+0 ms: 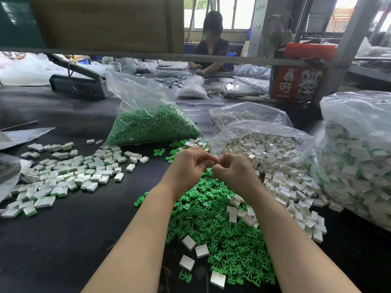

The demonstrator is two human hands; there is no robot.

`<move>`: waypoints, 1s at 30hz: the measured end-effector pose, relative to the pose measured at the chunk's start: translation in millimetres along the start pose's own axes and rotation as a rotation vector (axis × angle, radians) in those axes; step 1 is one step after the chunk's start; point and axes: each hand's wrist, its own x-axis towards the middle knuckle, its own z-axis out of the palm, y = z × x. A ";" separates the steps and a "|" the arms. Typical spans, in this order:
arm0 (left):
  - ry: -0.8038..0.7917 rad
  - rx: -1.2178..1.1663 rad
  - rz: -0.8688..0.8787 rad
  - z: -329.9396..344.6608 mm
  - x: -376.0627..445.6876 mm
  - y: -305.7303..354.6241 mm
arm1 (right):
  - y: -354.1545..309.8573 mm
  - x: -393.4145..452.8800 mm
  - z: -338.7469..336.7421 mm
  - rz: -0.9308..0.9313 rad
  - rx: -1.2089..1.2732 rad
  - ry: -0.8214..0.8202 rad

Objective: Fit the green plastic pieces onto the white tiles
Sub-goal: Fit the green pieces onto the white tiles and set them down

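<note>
- Green plastic pieces (213, 235) lie heaped on the black table (63, 240) at lower centre of the frame, directly under both forearms, probably so either hand can reach one without stretching.
- White tiles (281, 166) spill from an open clear bag (260, 132) at centre right, some sliding down into the green heap.
- Both hands meet above the heap: the left hand (187, 166) and the right hand (237, 172) have their fingers curled inward with fingertips touching, which looks like pressing a piece into a tile. What they pinch is hidden, so it cannot be told which hand holds what.
- Finished tiles (63, 176), white with green edges showing, lie scattered at centre left, apart from the raw stock; a large bag (359, 155) at the right edge holds more.
- A sealed bag of green pieces (148, 125) waits at upper centre as reserve.
</note>
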 end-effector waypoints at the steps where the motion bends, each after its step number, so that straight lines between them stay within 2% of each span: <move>1: -0.009 0.012 0.000 -0.2 0.2 0.5 | -0.1 -0.4 0.2 0.004 -0.008 -0.015; 4: -0.025 0.022 -0.028 -2.0 -0.2 1.5 | 1.3 -0.6 0.3 0.025 0.019 -0.031; 8: -0.024 -0.115 -0.144 -9.2 -3.5 -2.6 | 4.9 2.3 -5.9 0.075 0.219 -0.024; 12: 0.076 -0.184 -0.321 -9.8 -1.6 -10.5 | 10.2 6.1 -10.3 0.096 0.212 0.059; 14: 0.174 -0.317 -0.490 -10.9 -0.8 -16.9 | 14.9 7.2 -11.7 0.118 0.113 0.081; 17: 0.371 -0.674 -0.741 -20.6 0.1 -22.5 | 22.3 8.9 -14.3 0.140 -0.138 0.081; 20: 0.590 -1.067 -0.857 -35.1 2.2 -30.7 | 29.1 9.1 -18.1 0.160 -0.513 0.111; 26: 0.867 -1.427 -0.857 -62.5 -2.3 -46.8 | 32.4 8.6 -22.9 0.259 -0.932 0.297; 30: 1.049 -1.507 -0.723 -72.9 -5.7 -48.1 | 33.9 6.8 -25.4 0.423 -1.126 0.259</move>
